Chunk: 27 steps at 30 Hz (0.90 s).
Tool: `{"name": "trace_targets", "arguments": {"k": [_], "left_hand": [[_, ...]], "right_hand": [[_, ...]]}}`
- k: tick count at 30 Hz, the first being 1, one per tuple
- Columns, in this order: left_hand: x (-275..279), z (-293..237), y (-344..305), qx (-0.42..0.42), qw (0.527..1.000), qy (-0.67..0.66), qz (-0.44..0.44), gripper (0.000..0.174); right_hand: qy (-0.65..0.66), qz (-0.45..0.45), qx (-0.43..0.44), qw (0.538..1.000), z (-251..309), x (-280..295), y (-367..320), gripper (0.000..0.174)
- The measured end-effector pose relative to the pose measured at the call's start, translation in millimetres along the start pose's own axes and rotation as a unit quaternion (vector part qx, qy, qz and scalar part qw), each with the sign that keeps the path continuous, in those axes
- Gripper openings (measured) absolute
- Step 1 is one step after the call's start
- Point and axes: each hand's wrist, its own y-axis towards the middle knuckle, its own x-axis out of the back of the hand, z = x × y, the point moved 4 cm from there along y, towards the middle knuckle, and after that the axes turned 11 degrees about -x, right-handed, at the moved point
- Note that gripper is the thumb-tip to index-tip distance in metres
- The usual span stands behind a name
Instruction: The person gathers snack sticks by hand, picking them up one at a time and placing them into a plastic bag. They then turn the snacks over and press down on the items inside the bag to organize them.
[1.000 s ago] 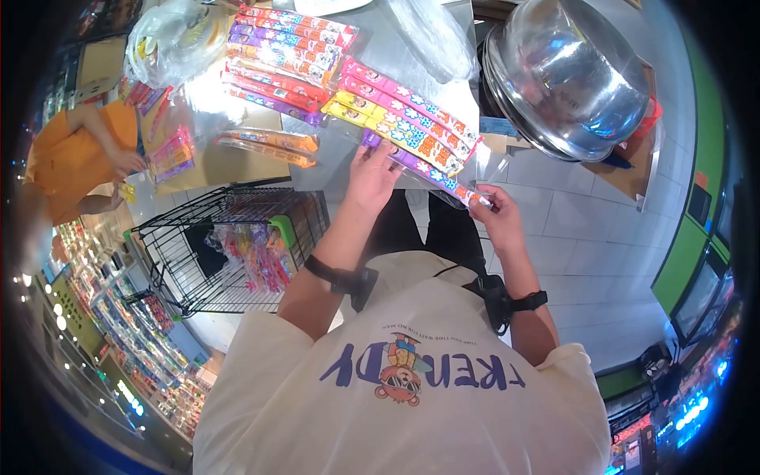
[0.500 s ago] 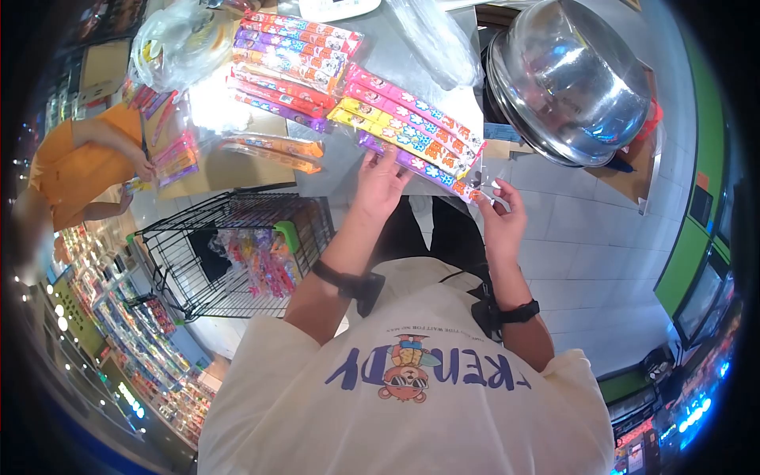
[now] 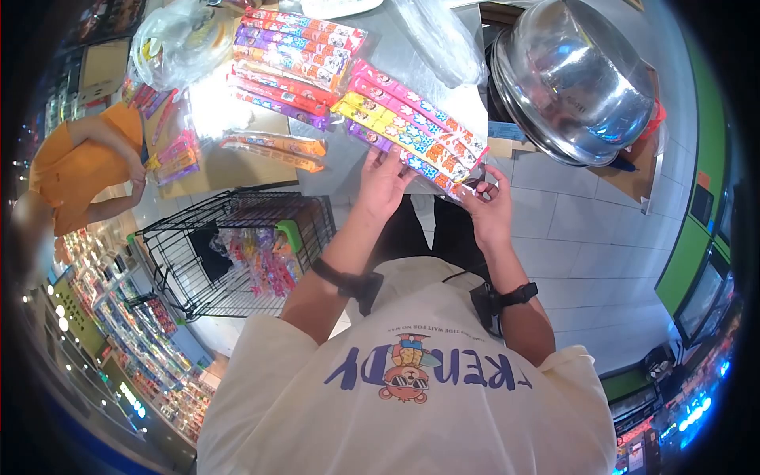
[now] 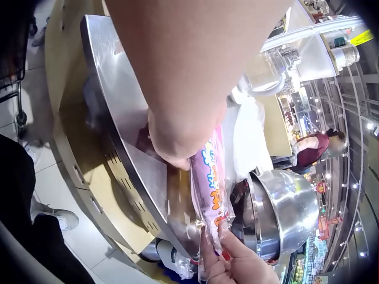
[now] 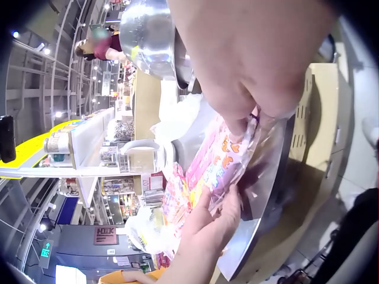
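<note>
A clear bag holds several long, thin packets (image 3: 416, 127) in pink, yellow and purple, side by side over the table's near edge. My left hand (image 3: 384, 186) grips its near side at the purple packet, thumb on top in the right wrist view. At the right end, my right hand (image 3: 489, 210) pinches the clear plastic around the packet ends, as the left wrist view also shows (image 4: 237, 263). Left of the bag lie more bagged packets (image 3: 293, 47), with red and purple ones (image 3: 281, 91) just below. Two orange packets (image 3: 273, 150) rest nearer the table edge.
Shiny metal bowls (image 3: 578, 79) stand at the right, beside a clear plastic roll or bag (image 3: 439, 39). A white plastic bag (image 3: 178, 47) sits at the back left. Below the table is a black wire cart (image 3: 237, 253) with colourful packets inside. A person in orange (image 3: 91, 166) stands at the left.
My right hand loosened and lifted off slightly half a second ago, and now pinches the plastic at the packet ends again. The purple packet has drawn in against the yellow ones.
</note>
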Motion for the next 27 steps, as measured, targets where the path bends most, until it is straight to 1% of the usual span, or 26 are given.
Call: {"name": "trace_targets", "arguments": {"k": [2, 6, 8, 9, 11, 15, 17, 18, 20, 21, 23, 24, 26, 27], "left_hand": [[2, -5, 1, 0.008, 1.000, 0.027, -0.012, 0.033], [12, -13, 13, 0.009, 0.999, -0.018, -0.039, 0.032], [14, -12, 14, -0.002, 0.999, -0.008, -0.050, 0.031], [15, -11, 14, -0.002, 0.999, -0.008, -0.051, 0.031], [15, -8, 15, -0.013, 0.998, -0.003, -0.069, 0.032], [18, -4, 15, -0.016, 0.997, -0.009, -0.076, 0.031], [18, -4, 15, -0.020, 0.997, -0.016, -0.066, 0.030], [18, -4, 15, -0.020, 0.997, -0.016, -0.066, 0.030], [18, -5, 14, -0.012, 0.998, -0.014, -0.057, 0.030], [17, -5, 13, -0.012, 0.998, -0.013, -0.056, 0.030], [16, -6, 12, -0.019, 0.999, -0.011, -0.047, 0.030], [17, -6, 11, -0.019, 0.999, -0.011, -0.047, 0.030], [16, -6, 12, -0.021, 0.999, 0.004, -0.037, 0.029], [14, -8, 12, -0.023, 0.999, 0.004, -0.038, 0.029]], "right_hand": [[-0.055, 0.010, -0.001, 0.998, 7, 0, -3, 0.069], [-0.034, 0.017, -0.010, 0.999, 19, 9, -13, 0.068], [0.082, 0.042, -0.100, 0.991, 14, 10, -17, 0.066], [0.082, 0.043, -0.100, 0.991, 12, 12, -16, 0.066], [0.098, 0.041, -0.161, 0.981, -1, 14, -10, 0.063], [0.100, 0.039, -0.152, 0.983, 2, 6, -12, 0.062], [-0.028, 0.055, -0.019, 0.998, 9, 3, -9, 0.062], [-0.028, 0.055, -0.019, 0.998, 9, 2, -6, 0.062], [-0.067, 0.086, 0.052, 0.993, 15, -3, -1, 0.065], [-0.067, 0.086, 0.052, 0.993, 12, -3, 4, 0.065], [-0.077, 0.062, 0.107, 0.989, 8, -3, 12, 0.061], [-0.077, 0.062, 0.106, 0.989, 7, -2, 11, 0.061], [0.051, 0.069, -0.013, 0.996, -3, -2, 14, 0.057], [0.051, 0.071, -0.013, 0.996, 2, -6, 11, 0.057]]}}
